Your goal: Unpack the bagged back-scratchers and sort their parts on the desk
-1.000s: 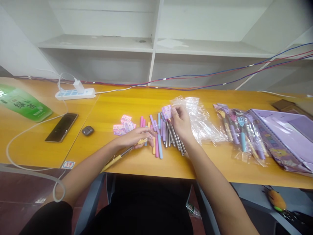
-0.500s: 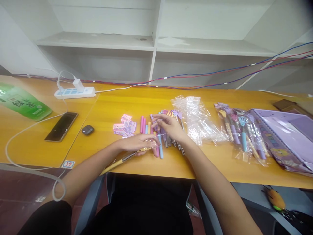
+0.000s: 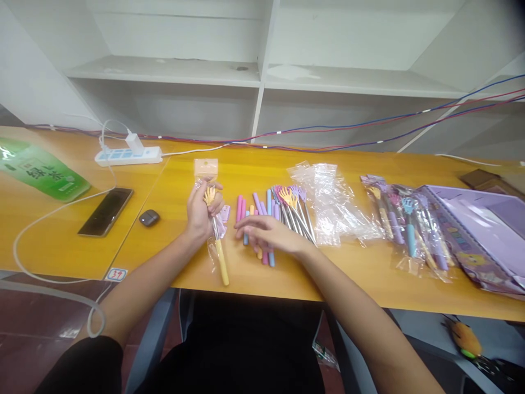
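the green packet is cut off at the left edge, its print unreadable. a desk tag reads "39". the left hand grips a bagged yellow back scratcher upright above the desk. the right hand hovers open, fingers spread, over loose scratchers.

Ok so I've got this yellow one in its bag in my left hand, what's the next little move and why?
Probably set it with the bagged pile on the right: the left hand grips the bagged yellow scratcher, while the right hand rests open over the loose ones.
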A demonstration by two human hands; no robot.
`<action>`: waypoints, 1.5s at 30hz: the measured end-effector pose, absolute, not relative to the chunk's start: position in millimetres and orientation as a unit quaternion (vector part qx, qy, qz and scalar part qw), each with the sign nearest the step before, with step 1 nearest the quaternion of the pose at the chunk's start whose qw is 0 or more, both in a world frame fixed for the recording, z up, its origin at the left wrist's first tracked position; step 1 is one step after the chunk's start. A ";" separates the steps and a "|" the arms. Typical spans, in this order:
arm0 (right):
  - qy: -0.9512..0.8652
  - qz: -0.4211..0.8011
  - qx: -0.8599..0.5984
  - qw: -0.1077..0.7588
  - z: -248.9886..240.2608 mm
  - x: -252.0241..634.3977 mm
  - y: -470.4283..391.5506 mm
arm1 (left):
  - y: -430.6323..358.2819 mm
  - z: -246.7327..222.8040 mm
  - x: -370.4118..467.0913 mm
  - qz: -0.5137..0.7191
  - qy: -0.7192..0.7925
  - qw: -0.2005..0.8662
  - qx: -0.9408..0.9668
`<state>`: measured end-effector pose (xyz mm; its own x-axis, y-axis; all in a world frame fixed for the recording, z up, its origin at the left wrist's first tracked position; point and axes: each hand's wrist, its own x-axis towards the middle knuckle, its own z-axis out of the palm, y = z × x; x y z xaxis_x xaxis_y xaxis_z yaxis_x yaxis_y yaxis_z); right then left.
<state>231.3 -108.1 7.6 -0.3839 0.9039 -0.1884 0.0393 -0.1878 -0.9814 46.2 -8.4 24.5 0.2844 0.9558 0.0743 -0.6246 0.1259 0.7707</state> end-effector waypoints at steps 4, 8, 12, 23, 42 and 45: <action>-0.567 0.642 -0.426 0.292 3.6 215.7 -112.5 | -17.3 20.5 50.6 0.518 0.224 0.734 0.377; -0.549 0.645 -0.413 0.334 -1.2 211.0 -110.6 | -27.4 12.7 55.5 0.429 0.239 0.748 0.447; -0.511 0.591 -0.424 0.458 1.6 219.2 -105.6 | -24.8 -2.9 58.2 0.381 0.236 0.731 0.514; -0.377 0.339 -0.510 0.695 3.8 272.0 -90.4 | -21.0 -15.9 54.5 0.236 0.248 0.574 0.744; -0.265 0.128 -0.457 0.839 17.5 318.1 -76.4 | -28.4 -5.4 48.0 0.156 0.249 0.574 0.764; -0.288 0.124 -0.458 0.832 25.0 333.6 -78.1 | -28.7 -8.6 47.8 0.145 0.247 0.577 0.765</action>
